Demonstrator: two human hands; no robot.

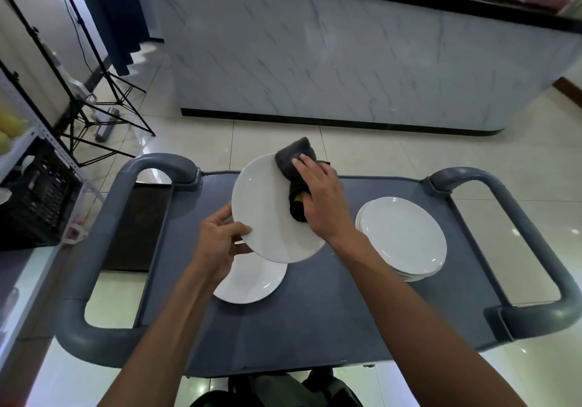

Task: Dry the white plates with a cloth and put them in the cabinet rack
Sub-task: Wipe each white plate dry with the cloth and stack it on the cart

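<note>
My left hand (220, 239) grips the lower left rim of a white plate (267, 214), held tilted above the grey cart top (330, 306). My right hand (321, 198) presses a dark grey cloth (294, 161) against the plate's upper right face. A single white plate (252, 284) lies flat on the cart just below the held one, partly hidden by it. On the right side of the cart sits a stack of white plates (404, 236).
The cart has grey loop handles on the left (104, 217) and right (529, 227). A marble-fronted counter (346, 54) stands ahead across tiled floor. A black crate (34, 198) on a metal shelf and tripod legs (104, 117) are at the left.
</note>
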